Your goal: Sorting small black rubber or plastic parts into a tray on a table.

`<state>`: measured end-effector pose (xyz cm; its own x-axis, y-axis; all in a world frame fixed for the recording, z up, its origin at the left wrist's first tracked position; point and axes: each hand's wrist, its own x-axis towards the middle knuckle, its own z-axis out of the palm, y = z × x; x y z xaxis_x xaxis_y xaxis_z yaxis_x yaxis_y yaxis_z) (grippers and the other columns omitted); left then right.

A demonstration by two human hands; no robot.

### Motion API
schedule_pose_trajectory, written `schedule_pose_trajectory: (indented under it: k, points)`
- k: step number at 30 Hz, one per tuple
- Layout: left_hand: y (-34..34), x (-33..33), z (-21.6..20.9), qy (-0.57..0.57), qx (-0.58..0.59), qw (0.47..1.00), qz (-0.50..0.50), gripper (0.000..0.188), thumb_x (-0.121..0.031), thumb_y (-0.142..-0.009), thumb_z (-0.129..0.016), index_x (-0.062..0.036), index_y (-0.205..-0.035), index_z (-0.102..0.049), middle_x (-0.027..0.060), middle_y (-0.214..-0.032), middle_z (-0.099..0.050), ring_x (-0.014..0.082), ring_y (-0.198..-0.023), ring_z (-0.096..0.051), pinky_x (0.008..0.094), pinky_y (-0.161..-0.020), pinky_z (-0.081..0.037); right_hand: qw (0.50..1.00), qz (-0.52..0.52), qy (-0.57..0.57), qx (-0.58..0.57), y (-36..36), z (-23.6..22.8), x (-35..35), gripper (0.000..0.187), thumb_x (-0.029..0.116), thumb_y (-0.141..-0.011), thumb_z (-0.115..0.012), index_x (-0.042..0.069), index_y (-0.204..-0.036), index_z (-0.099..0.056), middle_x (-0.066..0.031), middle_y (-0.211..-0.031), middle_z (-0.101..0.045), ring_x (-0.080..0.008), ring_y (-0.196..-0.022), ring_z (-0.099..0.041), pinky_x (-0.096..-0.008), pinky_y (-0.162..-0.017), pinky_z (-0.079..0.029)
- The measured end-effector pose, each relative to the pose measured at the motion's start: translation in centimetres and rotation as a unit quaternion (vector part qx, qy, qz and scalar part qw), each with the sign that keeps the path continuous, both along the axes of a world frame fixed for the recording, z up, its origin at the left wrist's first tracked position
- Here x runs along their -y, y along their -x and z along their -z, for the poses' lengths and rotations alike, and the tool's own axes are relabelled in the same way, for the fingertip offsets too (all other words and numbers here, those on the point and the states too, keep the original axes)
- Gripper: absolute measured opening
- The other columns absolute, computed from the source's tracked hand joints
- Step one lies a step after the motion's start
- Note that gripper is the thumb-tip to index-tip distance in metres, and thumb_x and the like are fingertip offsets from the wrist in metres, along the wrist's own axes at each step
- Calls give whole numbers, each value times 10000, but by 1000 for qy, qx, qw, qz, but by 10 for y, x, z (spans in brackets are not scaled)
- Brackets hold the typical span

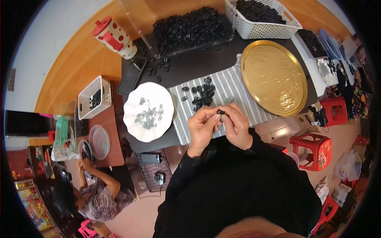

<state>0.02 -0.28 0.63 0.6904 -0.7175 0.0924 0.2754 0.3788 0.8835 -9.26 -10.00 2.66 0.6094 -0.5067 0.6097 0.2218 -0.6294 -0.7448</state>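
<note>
My left hand and my right hand meet over the near edge of a grey striped cloth. Pinched between the fingertips of both is a small black plastic piece; its exact kind is too small to make out. Just beyond my left hand lies a loose pile of small black oval pieces, a few of them apart from it. To the left, a white scalloped plate bears many small greyish translucent bits. A round gold tray lies to the right, overlapping the cloth.
A clear bin heaped with black pieces and a white basket stand at the back. A phone and a red-lidded tumbler are at the back left. Another person works at the left table; red stools stand right.
</note>
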Motion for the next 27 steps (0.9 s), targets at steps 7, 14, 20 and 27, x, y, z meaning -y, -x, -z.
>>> schedule_pose_trajectory:
  k: [7, 14, 20, 27]
  points:
    - [1, 0, 4, -11, 31, 999, 39, 307, 70, -881, -629, -7, -1178, -644, 37, -898, -605, 85, -716, -586, 204, -569, -472, 930, -160, -272, -188, 30, -19, 54, 215, -29, -843, -645, -1, -1056, -649, 3, -847, -629, -52, -734, -562, -215, -634, -449]
    - [2, -4, 4, 2, 61, 998, 31, 274, 44, -902, -614, -3, -1170, -646, 44, -901, -601, 95, -715, -590, 207, -561, -469, 946, 7, -320, 52, -6, -129, 141, 238, 94, -866, -654, -19, -1075, -657, -16, -835, -664, -71, -712, -593, -211, -635, -470]
    - [3, -2, 9, 13, 31, 999, -8, 241, 29, -909, -615, -3, -1145, -656, 44, -893, -603, 97, -698, -604, 206, -545, -462, 924, -96, -307, -205, 18, -53, 107, 199, 93, -875, -672, 0, -1051, -682, -32, -911, -692, -79, -770, -618, -222, -667, -485]
    - [-7, -20, 1, 2, 20, 994, -104, 194, -4, -920, -622, 27, -1108, -654, 42, -891, -630, 81, -670, -595, 196, -542, -445, 971, -9, -67, -228, 26, -19, 61, 159, 18, -827, -644, -33, -978, -641, -109, -831, -651, -221, -741, -639, -314, -661, -490]
